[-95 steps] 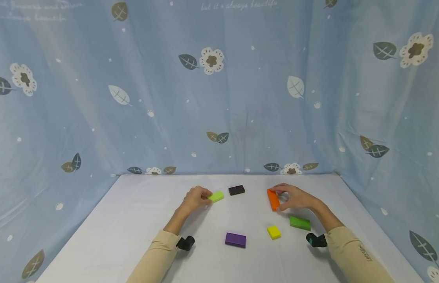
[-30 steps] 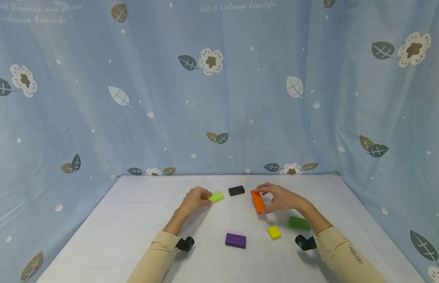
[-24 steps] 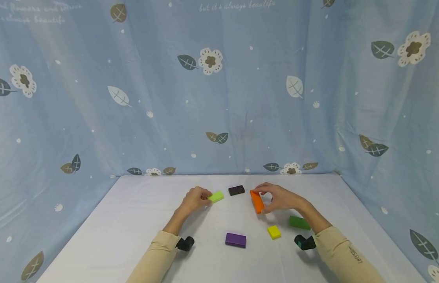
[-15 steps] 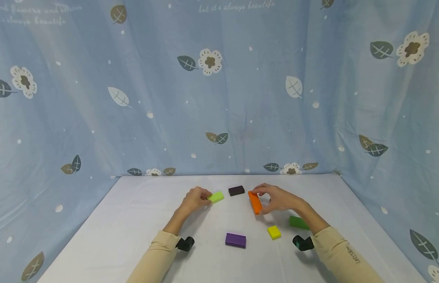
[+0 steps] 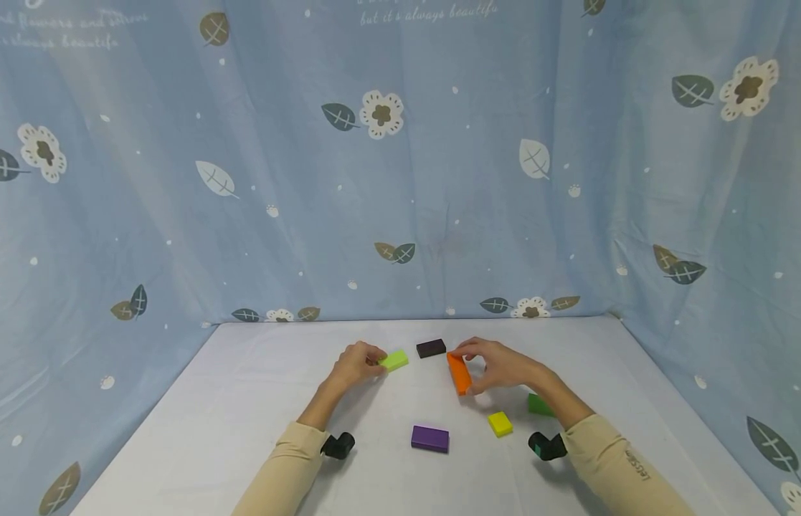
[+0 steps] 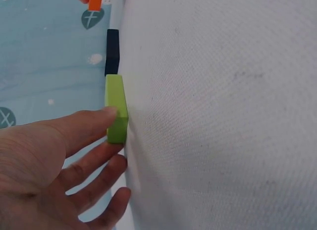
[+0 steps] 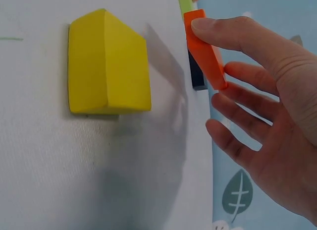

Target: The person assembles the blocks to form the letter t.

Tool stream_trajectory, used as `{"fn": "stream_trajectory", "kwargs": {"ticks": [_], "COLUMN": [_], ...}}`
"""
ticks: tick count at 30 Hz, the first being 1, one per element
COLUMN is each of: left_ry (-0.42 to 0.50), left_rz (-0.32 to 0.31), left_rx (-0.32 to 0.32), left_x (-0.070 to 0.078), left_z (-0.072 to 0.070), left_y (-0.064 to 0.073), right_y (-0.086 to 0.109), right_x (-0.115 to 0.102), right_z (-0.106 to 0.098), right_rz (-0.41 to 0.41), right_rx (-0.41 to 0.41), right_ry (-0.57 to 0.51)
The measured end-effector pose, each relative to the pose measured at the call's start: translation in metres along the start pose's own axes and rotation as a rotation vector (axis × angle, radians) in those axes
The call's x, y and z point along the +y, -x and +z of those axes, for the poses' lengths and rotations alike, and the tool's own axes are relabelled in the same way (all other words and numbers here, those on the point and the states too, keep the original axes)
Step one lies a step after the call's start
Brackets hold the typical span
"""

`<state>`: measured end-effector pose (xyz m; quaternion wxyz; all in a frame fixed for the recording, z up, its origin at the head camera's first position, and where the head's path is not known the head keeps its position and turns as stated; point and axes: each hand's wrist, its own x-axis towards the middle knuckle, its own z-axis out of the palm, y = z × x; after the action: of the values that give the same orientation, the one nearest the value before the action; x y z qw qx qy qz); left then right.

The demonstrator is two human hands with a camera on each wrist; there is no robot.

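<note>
My left hand pinches the near end of a lime-green block between thumb and fingers; in the left wrist view the thumb lies on the face of that lime-green block. Across from it, my right hand holds a long orange block by its two ends, thumb at the near end. The right wrist view shows this orange block tilted, with a shadow on the cloth below. Between the hands, slightly farther back, lies a black block, close to the far end of the orange one.
A purple block and a small yellow block lie nearer the front of the white table. A green block is partly hidden under the right forearm. A blue patterned curtain stands behind and at both sides.
My right hand has carried the orange block leftward, toward the black and lime-green blocks. The right forearm now covers more of the green block. My left hand has stayed in place on the lime-green block.
</note>
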<state>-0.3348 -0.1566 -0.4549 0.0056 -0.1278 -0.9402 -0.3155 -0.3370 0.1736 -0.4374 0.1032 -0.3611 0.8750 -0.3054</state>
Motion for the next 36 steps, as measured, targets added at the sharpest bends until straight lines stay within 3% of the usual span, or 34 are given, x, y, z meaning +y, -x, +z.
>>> {"fn": "stream_trajectory", "kwargs": {"ticks": [5, 24, 36], "left_ry": [0.006, 0.004, -0.005], "left_rz": [-0.036, -0.02, -0.026], "left_rx": [0.003, 0.012, 0.011], "left_x": [-0.003, -0.003, -0.001], "left_z": [0.004, 0.004, 0.003], "left_y": [-0.003, -0.002, -0.003], "right_y": [-0.001, 0.001, 0.003], "right_x": [-0.003, -0.009, -0.015], "right_z": [0.004, 0.018, 0.026], "right_rz": [0.014, 0.105, 0.103], "right_rx": [-0.002, 0.014, -0.001], "right_ry": [-0.02, 0.017, 0.066]}}
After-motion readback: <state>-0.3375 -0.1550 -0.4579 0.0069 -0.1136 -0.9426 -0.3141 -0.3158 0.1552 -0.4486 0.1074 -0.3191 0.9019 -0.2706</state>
